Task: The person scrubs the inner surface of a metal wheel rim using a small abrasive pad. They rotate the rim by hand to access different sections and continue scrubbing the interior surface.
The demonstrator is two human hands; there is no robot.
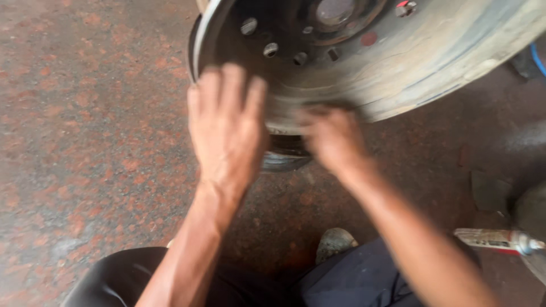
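The left hand [227, 122] lies flat and open, fingers together and pointing to 12 o'clock, its fingertips [233, 74] pressed on the lower edge of the drum [398, 68]. It clasps nothing; the palm rests against the metal, with the wrist running down toward 6 o'clock. The right hand [333, 136] sits just beside it at 3 o'clock, blurred, knuckles up, with the fingers curled onto the drum's bottom rim. Whether it truly grips the rim or only touches it, I cannot tell through the blur.

The drum is a large, dusty grey steel piece filling the frame from 12 to 2 o'clock, tilted, with a bright thin lip on its left edge. Its face carries a ring of bolt holes [271, 50] around a central hub [335, 11] at 12 o'clock. Under the drum, between the two hands, a dark rounded part [284, 156] shows, too shadowed to identify.

All this is over a speckled red-brown floor [85, 142]. At 6 o'clock are the person's dark trousers [352, 281] and the toe of a shoe [334, 241]. At 4 o'clock, well apart from the hands, lies a tube [495, 240] with a metal tip.
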